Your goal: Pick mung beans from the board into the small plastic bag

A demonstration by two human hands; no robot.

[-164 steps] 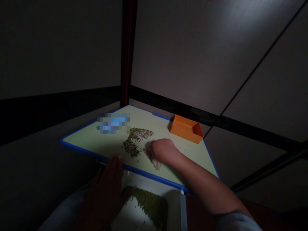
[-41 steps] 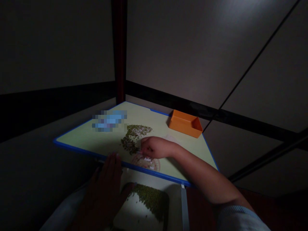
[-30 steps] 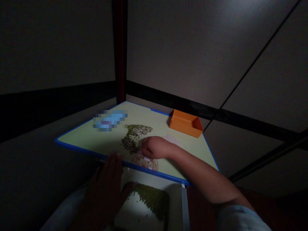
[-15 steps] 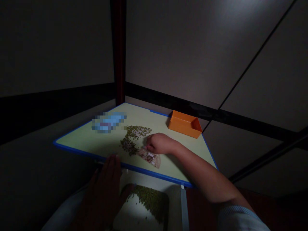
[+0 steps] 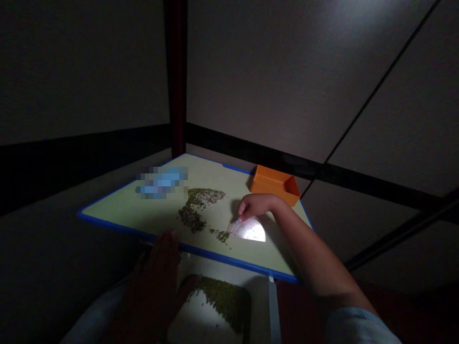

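My right hand (image 5: 254,205) is closed in a pinch on a clear, fan-shaped protractor (image 5: 253,230), which shines brightly as it tilts over the pale board (image 5: 143,210). Left of the protractor lies a small cluster of green beans (image 5: 221,235). Larger patches of green beans (image 5: 205,197) are spread farther left and back. My left hand (image 5: 154,277) is dim, its fingers stretched to the board's blue front edge and its thumb apart, over the white tray (image 5: 193,317) below. More green beans (image 5: 225,298) lie in that tray.
An orange box (image 5: 274,184) stands at the board's back right corner. A blurred-out blue item (image 5: 161,182) lies at the back left. Dark panelled walls (image 5: 258,81) close in behind the board.
My right hand has moved right with the protractor, away from the bean patches. Beans that lay on or under the protractor now form a small cluster on the board. My left hand stays put.
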